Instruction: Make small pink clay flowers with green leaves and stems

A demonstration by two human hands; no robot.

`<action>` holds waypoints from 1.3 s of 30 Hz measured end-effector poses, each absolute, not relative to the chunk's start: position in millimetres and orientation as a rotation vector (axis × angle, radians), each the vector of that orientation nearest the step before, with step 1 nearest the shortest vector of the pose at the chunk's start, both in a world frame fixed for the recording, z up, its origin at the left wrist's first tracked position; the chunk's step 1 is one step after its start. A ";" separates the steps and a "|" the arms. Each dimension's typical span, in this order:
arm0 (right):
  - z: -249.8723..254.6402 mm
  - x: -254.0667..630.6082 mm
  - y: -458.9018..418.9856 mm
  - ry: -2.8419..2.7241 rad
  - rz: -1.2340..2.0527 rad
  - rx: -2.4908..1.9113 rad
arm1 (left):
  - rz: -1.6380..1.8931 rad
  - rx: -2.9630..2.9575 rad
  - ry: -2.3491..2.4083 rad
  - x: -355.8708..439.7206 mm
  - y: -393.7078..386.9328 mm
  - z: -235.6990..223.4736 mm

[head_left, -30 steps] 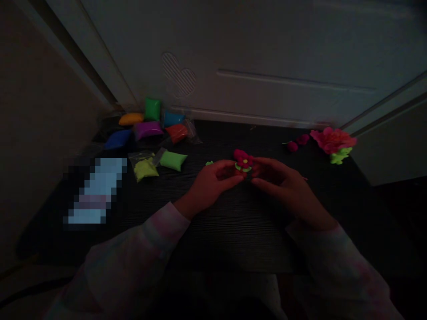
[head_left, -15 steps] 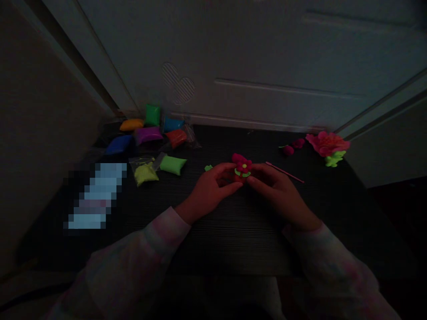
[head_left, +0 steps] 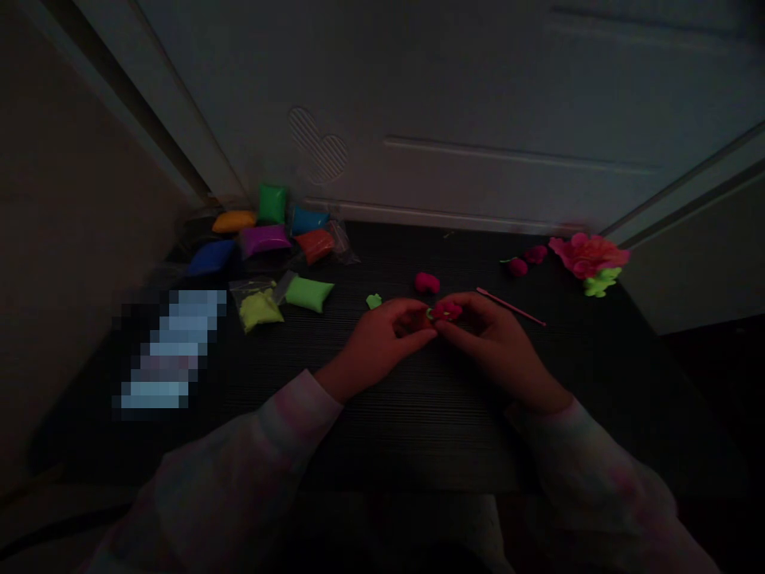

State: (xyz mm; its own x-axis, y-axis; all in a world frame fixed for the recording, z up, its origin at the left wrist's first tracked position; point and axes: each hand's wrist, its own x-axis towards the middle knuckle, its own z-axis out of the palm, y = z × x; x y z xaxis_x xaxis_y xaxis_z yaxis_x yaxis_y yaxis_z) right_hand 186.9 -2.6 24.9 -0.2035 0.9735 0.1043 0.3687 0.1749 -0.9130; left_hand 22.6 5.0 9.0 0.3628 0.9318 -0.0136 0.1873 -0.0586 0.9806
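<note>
Between my two hands is a small clay flower [head_left: 447, 311], red-pink with a bit of light green at its left side. My left hand [head_left: 386, 343] pinches it near the green part, thumb and fingertips together. On the other side my right hand [head_left: 496, 343] grips the red petals between thumb and fingers. A pink lump of clay [head_left: 426, 282] lies on the table just beyond the flower. Beside my left knuckles rests a small light-green clay piece [head_left: 374, 301]. A thin pink stick tool [head_left: 511, 306] lies past my right hand.
Several bags of coloured clay, among them a light-green packet [head_left: 309, 293] and an opened yellow bag [head_left: 260, 309], lie at the left. A blurred bright screen [head_left: 173, 351] is nearer me. Dark-red clay balls [head_left: 518, 267] and a large pink flower [head_left: 589, 257] sit at the far right.
The flower has been lowered and tipped over between my fingers, its face turning away from upright. The pink lump behind it now shows in full. Both hands stay in nearly the same place.
</note>
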 end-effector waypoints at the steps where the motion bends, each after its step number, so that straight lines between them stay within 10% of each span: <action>1: 24.9 186.9 -2.8 -1.724 0.991 -1.292 | 0.839 1.517 1.057 22.7 5.1 9.3; 39: 16.8 183.3 -2.7 -1.708 0.903 -1.399 | 0.846 1.601 1.065 21.2 6.7 6.6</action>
State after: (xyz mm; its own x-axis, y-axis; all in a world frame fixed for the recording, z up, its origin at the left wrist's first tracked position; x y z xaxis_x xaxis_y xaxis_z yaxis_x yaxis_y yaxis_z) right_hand 183.3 -2.7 16.8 -0.1330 0.9852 0.1080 0.4657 0.1583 -0.8706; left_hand 21.2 6.7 6.6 0.3692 0.9290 0.0243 0.2338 -0.1182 0.9651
